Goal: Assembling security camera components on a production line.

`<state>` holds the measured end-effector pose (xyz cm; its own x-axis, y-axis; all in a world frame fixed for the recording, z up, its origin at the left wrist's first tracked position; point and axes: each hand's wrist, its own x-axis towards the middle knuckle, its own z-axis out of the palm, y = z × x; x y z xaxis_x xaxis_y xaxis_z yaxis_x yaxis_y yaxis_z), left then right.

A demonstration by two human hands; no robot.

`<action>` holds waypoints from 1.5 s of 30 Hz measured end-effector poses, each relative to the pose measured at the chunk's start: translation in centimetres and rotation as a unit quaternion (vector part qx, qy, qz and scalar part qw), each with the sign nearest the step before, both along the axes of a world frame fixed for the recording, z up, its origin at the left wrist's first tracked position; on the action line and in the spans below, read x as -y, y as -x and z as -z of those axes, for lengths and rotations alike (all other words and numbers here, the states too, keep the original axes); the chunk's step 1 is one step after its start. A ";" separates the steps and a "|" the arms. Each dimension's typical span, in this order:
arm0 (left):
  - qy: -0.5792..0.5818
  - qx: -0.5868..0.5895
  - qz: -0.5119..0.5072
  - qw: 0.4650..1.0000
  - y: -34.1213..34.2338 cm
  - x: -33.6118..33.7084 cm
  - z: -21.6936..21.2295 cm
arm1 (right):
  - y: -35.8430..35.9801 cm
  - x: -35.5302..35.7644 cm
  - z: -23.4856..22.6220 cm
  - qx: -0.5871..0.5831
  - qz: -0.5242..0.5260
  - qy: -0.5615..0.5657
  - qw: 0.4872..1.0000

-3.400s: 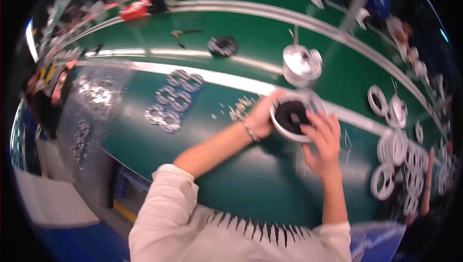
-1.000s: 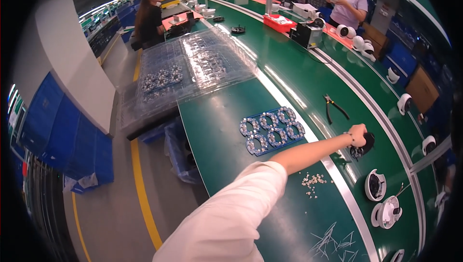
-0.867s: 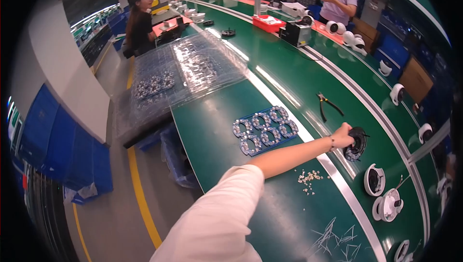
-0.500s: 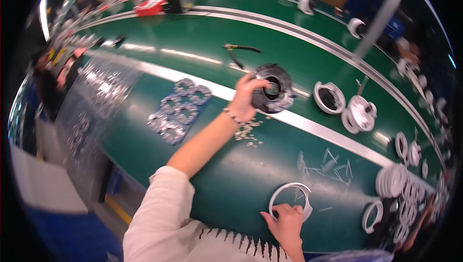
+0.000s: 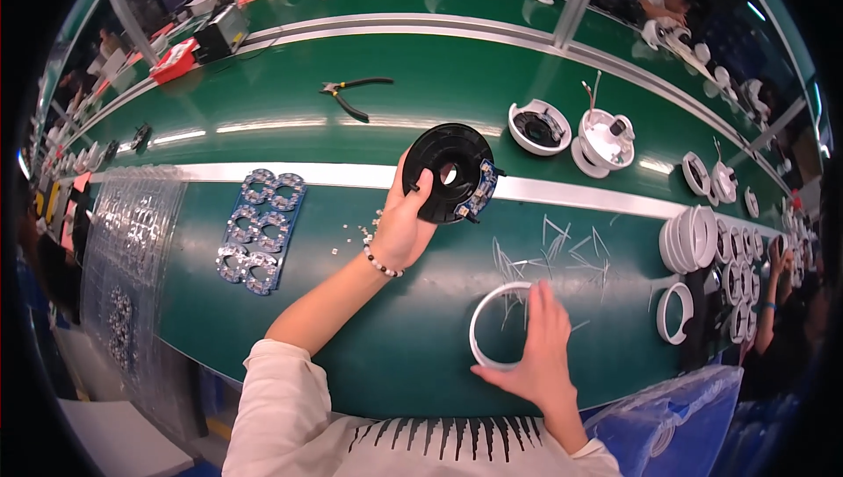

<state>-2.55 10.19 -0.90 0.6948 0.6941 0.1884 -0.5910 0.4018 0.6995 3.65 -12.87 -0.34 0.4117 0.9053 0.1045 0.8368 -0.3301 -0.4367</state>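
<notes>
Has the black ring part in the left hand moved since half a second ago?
Cannot tell. The black ring part sits above the silver strip in both pictures, but the camera moved.

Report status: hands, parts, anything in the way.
Left hand grips black ring part, lifted off the belt. Right hand flat on white ring. Loose thin wires lie just beyond the white ring.

**Black disc up, white ring down**

My left hand (image 5: 399, 227) holds a black disc (image 5: 450, 171) raised over the green table (image 5: 351, 108), thumb on its face. My right hand (image 5: 536, 345) lies flat on a white ring (image 5: 485, 328), fingers spread. Thin wire bits (image 5: 562, 244) lie scattered just beyond; pliers (image 5: 351, 95) rest farther off.
</notes>
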 end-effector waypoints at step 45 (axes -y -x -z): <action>0.117 -0.032 0.216 0.969 1.5 0.8 0.9 | -0.2 -11.6 -0.1 -0.110 -0.030 -0.300 0.947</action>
